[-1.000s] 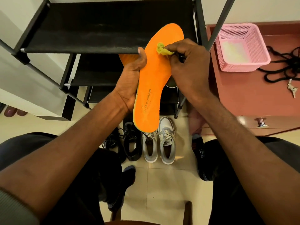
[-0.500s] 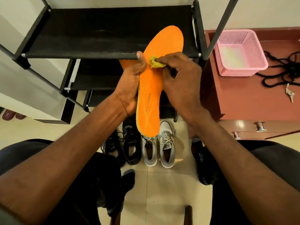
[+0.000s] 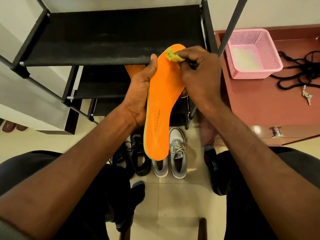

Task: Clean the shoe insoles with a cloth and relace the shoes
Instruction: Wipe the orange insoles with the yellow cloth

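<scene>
An orange insole (image 3: 160, 108) stands upright in front of me, toe end up. My left hand (image 3: 141, 90) grips its left edge, thumb lying across the front. A second orange insole (image 3: 134, 68) shows behind that hand. My right hand (image 3: 199, 75) pinches a small yellow cloth (image 3: 172, 56) against the insole's toe end. On the floor below stand a pair of grey-and-white laced shoes (image 3: 176, 153) and a pair of black shoes (image 3: 136, 156) with loose laces.
A black shoe rack (image 3: 110, 37) rises behind the insole. To the right a reddish-brown cabinet (image 3: 259, 104) carries a pink basket (image 3: 252, 54), a black cord or lace bundle (image 3: 301, 73) and keys (image 3: 307, 97). My socked feet rest on the tiled floor.
The cloth went down the insole's forefoot, then back up to the toe end. Both hands and the insole sit lower against the rack than before.
</scene>
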A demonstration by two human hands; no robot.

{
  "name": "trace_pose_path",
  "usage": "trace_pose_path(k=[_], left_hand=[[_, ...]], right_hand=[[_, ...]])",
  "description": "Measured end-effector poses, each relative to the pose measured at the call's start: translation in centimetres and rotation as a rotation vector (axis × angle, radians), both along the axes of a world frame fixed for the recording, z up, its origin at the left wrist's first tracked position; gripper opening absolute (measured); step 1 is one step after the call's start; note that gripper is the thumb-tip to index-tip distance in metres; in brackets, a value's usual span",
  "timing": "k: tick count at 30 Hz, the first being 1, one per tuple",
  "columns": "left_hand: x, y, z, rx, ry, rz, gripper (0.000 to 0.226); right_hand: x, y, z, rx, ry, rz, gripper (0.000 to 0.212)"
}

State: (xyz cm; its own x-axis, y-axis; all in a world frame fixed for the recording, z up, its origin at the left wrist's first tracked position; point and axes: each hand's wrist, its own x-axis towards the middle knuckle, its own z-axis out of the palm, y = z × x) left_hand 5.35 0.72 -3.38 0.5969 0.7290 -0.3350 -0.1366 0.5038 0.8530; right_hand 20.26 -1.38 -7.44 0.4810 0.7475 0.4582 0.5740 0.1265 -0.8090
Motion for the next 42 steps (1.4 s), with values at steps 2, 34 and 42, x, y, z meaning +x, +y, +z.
trace_pose_path(k=[2,34,42], left_hand=[[-0.1,0.3,-0.4,-0.044,-0.05,0.03,0.056],[-0.2,2.0,-1.5,-0.033,0.007,0.105,0.034],[0.3,2.0,-1.1,-0.019,0.001,0.095,0.031]], right_hand=[[-2.1,-0.6,0.2,-0.014,-0.023,0.078,0.028],[3.7,-0.1,-1.2,-0.054,-0.102,-0.043,0.032],[4.0,1.8,-1.3,-0.045,-0.041,-0.021,0.028]])
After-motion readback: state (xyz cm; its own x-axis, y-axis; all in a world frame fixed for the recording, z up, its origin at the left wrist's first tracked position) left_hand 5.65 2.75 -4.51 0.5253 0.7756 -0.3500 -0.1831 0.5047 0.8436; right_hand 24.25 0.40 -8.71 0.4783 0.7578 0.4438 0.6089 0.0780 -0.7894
